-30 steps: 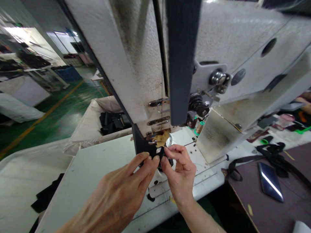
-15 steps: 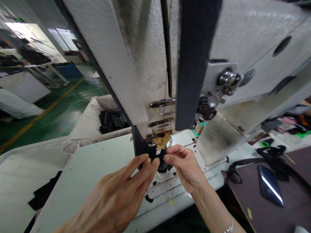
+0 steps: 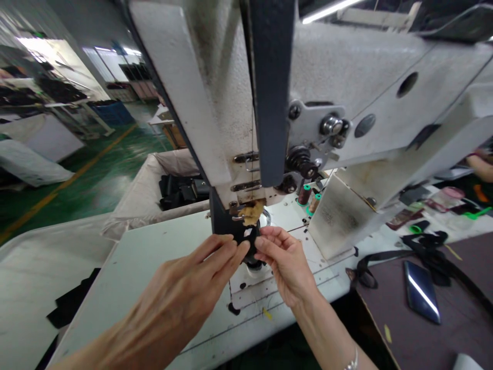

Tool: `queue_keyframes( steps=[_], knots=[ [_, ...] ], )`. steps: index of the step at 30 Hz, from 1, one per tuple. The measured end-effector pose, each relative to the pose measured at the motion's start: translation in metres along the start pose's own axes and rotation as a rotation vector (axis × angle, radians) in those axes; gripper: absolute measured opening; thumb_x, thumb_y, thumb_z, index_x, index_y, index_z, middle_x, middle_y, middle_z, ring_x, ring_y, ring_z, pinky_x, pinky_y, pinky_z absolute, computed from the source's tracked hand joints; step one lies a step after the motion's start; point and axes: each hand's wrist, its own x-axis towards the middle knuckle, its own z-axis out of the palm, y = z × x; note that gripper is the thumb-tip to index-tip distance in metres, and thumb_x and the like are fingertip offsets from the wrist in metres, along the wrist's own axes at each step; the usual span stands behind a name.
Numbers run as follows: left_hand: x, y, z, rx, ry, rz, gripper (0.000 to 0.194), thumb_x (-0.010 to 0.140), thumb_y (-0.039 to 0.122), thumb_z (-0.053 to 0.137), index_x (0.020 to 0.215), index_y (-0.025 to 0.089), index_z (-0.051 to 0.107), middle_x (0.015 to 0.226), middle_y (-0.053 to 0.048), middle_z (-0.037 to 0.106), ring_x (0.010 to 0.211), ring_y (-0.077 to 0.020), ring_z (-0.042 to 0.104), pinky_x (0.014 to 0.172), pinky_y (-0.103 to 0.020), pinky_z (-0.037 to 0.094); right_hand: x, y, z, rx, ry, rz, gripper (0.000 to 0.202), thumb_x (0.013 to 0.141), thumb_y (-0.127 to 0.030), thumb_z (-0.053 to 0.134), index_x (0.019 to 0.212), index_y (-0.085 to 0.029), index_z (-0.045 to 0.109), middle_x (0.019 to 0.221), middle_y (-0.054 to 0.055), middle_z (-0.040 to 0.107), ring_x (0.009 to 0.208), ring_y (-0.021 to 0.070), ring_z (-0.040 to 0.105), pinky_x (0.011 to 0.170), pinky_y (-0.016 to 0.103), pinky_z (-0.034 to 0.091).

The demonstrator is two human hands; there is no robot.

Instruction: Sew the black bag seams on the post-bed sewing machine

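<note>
A large grey sewing machine (image 3: 219,103) fills the upper middle. Beneath its needle area, where a yellowish scrap (image 3: 252,213) hangs, there is a black piece (image 3: 251,245) with a small white tag (image 3: 247,232). My left hand (image 3: 192,288) reaches in from the lower left, its fingertips pressed on the black piece's left side. On the right side of the same piece, my right hand (image 3: 285,262) pinches its edge between thumb and forefinger. The needle tip and much of the piece are hidden by the scrap and my fingers.
Two thread spools (image 3: 304,195) stand behind the hands on the pale table (image 3: 146,257). A cloth-lined bin (image 3: 134,192) of black pieces is at the left. At the right lie a phone (image 3: 421,292) and black straps (image 3: 400,254). A person's arm (image 3: 480,165) shows at the far right.
The view has shifted, so the machine sits further left and a second spool shows. Both hands stay at the black piece, slightly higher in view; the white tag is seen more clearly.
</note>
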Motion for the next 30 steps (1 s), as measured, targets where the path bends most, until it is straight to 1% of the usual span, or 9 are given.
queue_keyframes(
  steps=[2,4,7,11,14,17,22,26,30],
  knots=[
    [0.001,0.000,-0.001,0.000,-0.009,0.002,0.049,0.084,-0.006,0.040,0.127,0.006,0.060,0.111,-0.011,0.070,0.105,-0.0239,0.063,0.061,-0.027,0.058,0.005,-0.001,0.002,0.002,-0.005,0.021,0.031,0.056,-0.016,0.086,0.081,-0.014,0.068,0.065,-0.004,0.064,0.053,0.0065,0.057,0.053,0.018,0.051],
    [0.001,0.001,-0.002,0.007,-0.004,0.006,0.048,0.085,-0.006,0.039,0.126,0.006,0.060,0.110,-0.011,0.071,0.106,-0.0243,0.063,0.062,-0.027,0.058,0.010,-0.002,0.006,-0.018,-0.014,0.005,0.025,0.055,-0.011,0.080,0.074,-0.015,0.065,0.056,-0.007,0.059,0.045,0.0049,0.051,0.045,0.016,0.045],
    [0.002,0.002,-0.004,0.023,0.004,0.016,0.047,0.086,-0.006,0.039,0.126,0.005,0.060,0.110,-0.012,0.071,0.105,-0.0250,0.063,0.064,-0.028,0.059,0.013,-0.003,0.007,-0.048,-0.035,-0.012,0.022,0.055,-0.009,0.077,0.072,-0.015,0.064,0.053,-0.007,0.058,0.043,0.0043,0.049,0.043,0.014,0.042],
    [0.002,0.003,-0.005,0.023,-0.028,0.003,0.046,0.088,-0.004,0.042,0.130,0.005,0.058,0.112,-0.012,0.070,0.107,-0.0248,0.062,0.069,-0.029,0.060,0.003,-0.003,-0.002,-0.016,-0.063,-0.013,0.033,0.060,-0.020,0.089,0.086,-0.014,0.071,0.069,-0.003,0.067,0.058,0.0076,0.061,0.056,0.019,0.053],
    [0.000,0.002,-0.002,0.027,-0.024,0.001,0.048,0.087,-0.005,0.043,0.131,0.005,0.058,0.114,-0.012,0.070,0.109,-0.0244,0.061,0.071,-0.029,0.059,-0.004,0.001,-0.009,0.026,-0.082,-0.040,0.040,0.059,-0.023,0.093,0.094,-0.016,0.074,0.075,-0.001,0.070,0.066,0.0093,0.063,0.065,0.022,0.055],
    [-0.003,0.002,0.001,0.045,-0.034,0.029,0.052,0.083,-0.008,0.042,0.131,0.006,0.059,0.118,-0.012,0.069,0.114,-0.0252,0.060,0.072,-0.029,0.059,-0.004,0.009,-0.012,0.051,-0.073,-0.054,0.040,0.057,-0.022,0.095,0.091,-0.017,0.076,0.078,0.000,0.073,0.069,0.0093,0.064,0.069,0.022,0.054],
    [-0.005,0.005,0.002,0.082,-0.037,0.038,0.056,0.080,-0.009,0.042,0.131,0.004,0.058,0.119,-0.012,0.069,0.114,-0.0264,0.060,0.074,-0.032,0.060,-0.003,0.021,-0.012,0.028,0.015,-0.101,0.036,0.057,-0.026,0.095,0.089,-0.018,0.080,0.082,0.003,0.076,0.071,0.0113,0.065,0.077,0.026,0.055],
    [-0.004,0.008,0.001,0.080,-0.042,0.003,0.057,0.082,-0.008,0.043,0.136,0.006,0.054,0.118,-0.011,0.070,0.111,-0.0255,0.061,0.074,-0.031,0.061,-0.005,0.024,-0.010,0.022,0.029,-0.168,0.033,0.057,-0.025,0.095,0.086,-0.021,0.081,0.086,0.002,0.073,0.074,0.0118,0.065,0.077,0.027,0.057],
    [-0.003,0.007,0.003,0.074,-0.051,-0.004,0.063,0.078,-0.012,0.038,0.135,0.009,0.056,0.119,-0.010,0.069,0.112,-0.0266,0.061,0.069,-0.033,0.061,-0.005,0.024,-0.007,0.030,0.024,-0.204,0.032,0.057,-0.024,0.095,0.087,-0.023,0.082,0.087,0.001,0.070,0.077,0.0118,0.065,0.076,0.026,0.057]
  ],
)
